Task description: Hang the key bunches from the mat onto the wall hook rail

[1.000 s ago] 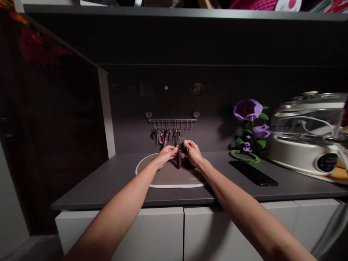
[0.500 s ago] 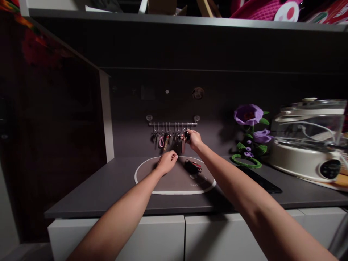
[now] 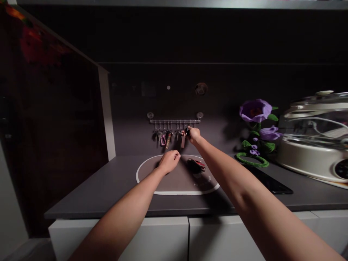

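A clear hook rail (image 3: 175, 121) is fixed to the dark back wall, with several key rings hanging from it. Among them are a pink carabiner (image 3: 163, 140), a brown strap (image 3: 168, 139) with lettering and a tan tag (image 3: 183, 140). My right hand (image 3: 194, 134) is closed at the rail's right end, pinching a black key fob (image 3: 187, 131) just below the hooks. Whether its ring sits on a hook, I cannot tell. Lower down, my left hand (image 3: 170, 160) hovers over the brown mat (image 3: 176, 185), fingers curled, nothing showing in them. A dark and red bunch of keys (image 3: 196, 165) lies on the mat.
Purple crocheted flowers (image 3: 255, 110) with a green ring base stand to the right. Beside them lies a black flat device (image 3: 272, 181), and a white appliance with a clear upper part (image 3: 307, 150) stands further right. A shelf (image 3: 174, 3) runs overhead.
The view has tilted down and turned slightly left. The ring above the fob showed plainly before and is now mostly hidden, with my right hand close to the rail. My left hand stays curled over the mat.
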